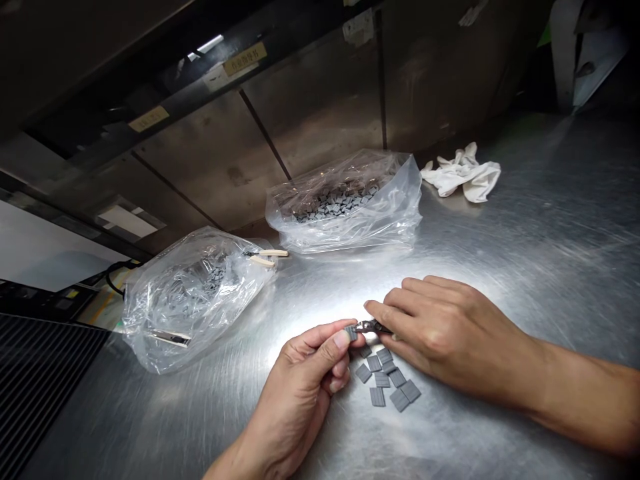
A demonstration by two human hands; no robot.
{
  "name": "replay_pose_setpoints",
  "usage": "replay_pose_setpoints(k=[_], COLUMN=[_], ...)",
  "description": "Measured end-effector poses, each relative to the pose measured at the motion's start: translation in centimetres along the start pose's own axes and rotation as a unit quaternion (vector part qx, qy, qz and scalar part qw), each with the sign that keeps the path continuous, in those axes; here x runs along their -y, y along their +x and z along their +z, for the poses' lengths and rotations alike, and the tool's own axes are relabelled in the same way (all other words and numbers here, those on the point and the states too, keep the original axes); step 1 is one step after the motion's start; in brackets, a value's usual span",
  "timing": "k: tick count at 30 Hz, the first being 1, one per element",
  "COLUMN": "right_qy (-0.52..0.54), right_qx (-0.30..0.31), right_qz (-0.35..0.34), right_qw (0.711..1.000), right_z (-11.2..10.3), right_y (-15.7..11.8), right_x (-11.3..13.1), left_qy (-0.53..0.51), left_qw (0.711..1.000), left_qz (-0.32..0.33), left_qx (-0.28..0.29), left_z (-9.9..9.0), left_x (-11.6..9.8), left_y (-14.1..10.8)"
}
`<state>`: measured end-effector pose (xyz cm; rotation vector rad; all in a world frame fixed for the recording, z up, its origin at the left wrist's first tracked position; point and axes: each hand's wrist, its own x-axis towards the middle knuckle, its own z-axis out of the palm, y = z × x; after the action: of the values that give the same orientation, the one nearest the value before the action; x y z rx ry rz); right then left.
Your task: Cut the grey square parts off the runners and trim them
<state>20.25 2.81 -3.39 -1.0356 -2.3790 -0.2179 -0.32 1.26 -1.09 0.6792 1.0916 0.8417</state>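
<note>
The left hand is pinching one grey tile over the worktop; the right hand is grasping a dark tool against it. This tile is apparently undergoing work; loose tiles are lying below, whether finished being unclear; more are occupying the bag near the worktop's rear edge.

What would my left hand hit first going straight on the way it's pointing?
Probably the pliers in your right hand, their tip right by the tile in your left hand; depth is unclear.

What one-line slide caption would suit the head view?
Left hand pinches a grey tile while the right hand holds a plier-like tool at its edge, near loose tiles on a metal table.
</note>
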Motion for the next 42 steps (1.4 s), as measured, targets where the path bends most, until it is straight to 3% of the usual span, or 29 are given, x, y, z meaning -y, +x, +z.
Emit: replay_pose_setpoints(k=[25,34,42], right_qy=[-0.01,0.019,0.027], right_qx=[-0.055,-0.056,-0.051], right_qz=[-0.043,0.011,0.018], right_qw=[0.998,0.998,0.998], right_z=[0.18,0.17,0.17], right_y=[-0.26,0.2,0.34], right_x=[-0.26,0.05,0.28], left_qy=[-0.025,-0.039,-0.024], left_qw=[1.0,0.999,1.0], left_qz=[0.001,-0.005,-0.004], left_qx=[-0.013,0.01,0.007], left_z=[-0.05,-0.07,-0.2], left_x=[0.36,0.15,0.19], left_y=[-0.16,0.08,0.04])
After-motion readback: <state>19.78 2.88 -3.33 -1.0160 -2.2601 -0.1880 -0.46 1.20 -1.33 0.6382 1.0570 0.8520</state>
